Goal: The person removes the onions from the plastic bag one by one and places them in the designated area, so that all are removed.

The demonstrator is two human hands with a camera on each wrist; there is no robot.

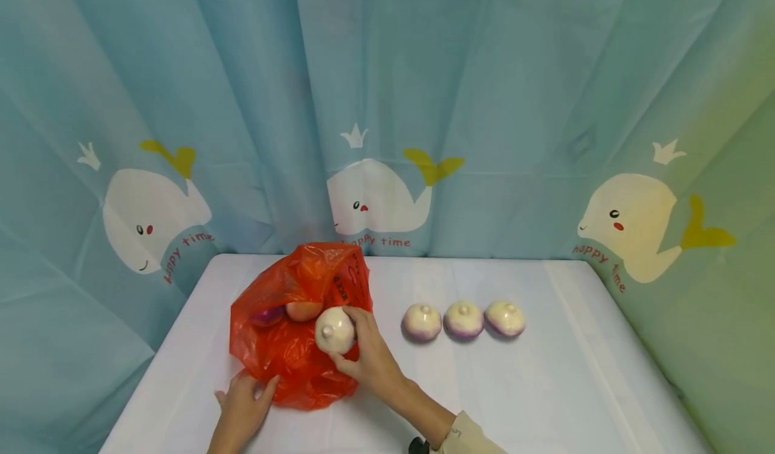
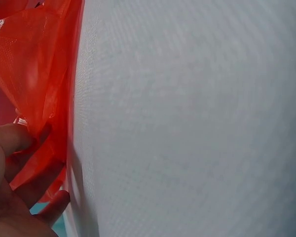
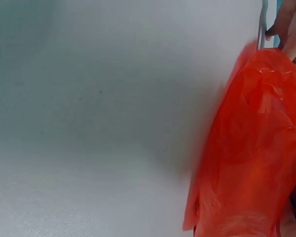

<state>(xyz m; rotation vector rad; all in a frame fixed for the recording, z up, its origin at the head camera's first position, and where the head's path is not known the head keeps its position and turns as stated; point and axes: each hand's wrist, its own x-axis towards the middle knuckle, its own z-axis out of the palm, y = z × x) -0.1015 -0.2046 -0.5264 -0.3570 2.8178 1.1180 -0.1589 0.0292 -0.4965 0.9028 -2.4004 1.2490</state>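
Can't see deep into bag (image 1: 303, 390); can only half spot purple thing (image 1: 268, 316) and tan thing (image 1: 304, 311) behind plastic. Holding smooth, roundish white bulb (image 1: 335, 331) in right hand (image 1: 371, 356), at bag's mouth. Pinching crinkly, see-through edge in left hand (image 1: 242, 403).

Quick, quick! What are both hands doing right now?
Left hand: holding the edge of the red bag.
Right hand: holding a white vegetable between thumb and fingers.
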